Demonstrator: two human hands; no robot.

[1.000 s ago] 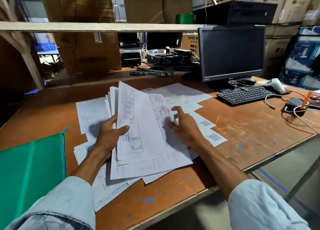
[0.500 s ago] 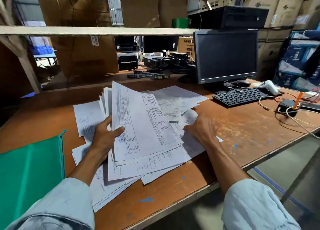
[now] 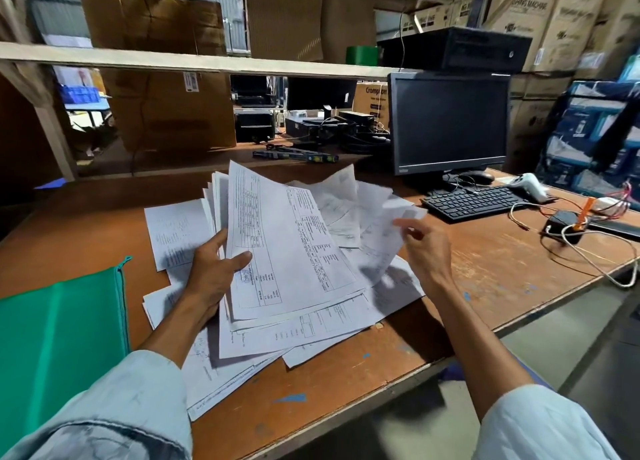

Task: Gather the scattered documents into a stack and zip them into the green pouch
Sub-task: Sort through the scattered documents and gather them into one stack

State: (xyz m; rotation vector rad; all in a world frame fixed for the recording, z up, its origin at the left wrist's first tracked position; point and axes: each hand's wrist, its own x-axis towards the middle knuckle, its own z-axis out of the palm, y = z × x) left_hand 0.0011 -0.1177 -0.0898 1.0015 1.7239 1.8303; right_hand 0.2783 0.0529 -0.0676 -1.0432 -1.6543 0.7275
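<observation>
White printed documents lie in the middle of the brown table. My left hand [image 3: 216,272] grips a fanned stack of sheets [image 3: 284,245], thumb on the top page, tilted up off the table. My right hand [image 3: 424,248] pinches a few loose sheets [image 3: 377,217] by their right edge and holds them lifted beside the stack. More pages [image 3: 311,328] stay flat under and around both hands, one [image 3: 176,231] to the left. The green pouch [image 3: 59,342] lies flat at the left, its zipper edge facing the papers.
A black monitor [image 3: 450,120] and keyboard [image 3: 474,201] stand at the back right, with a white scanner [image 3: 530,184], a small black box [image 3: 562,224] and trailing cables. A wooden shelf [image 3: 173,60] spans the back. The table's front edge [image 3: 398,373] runs just below the papers.
My right hand went from pressing on sheets on the table to lifting several of them up toward the stack. The left hand kept its grip and raised the stack slightly.
</observation>
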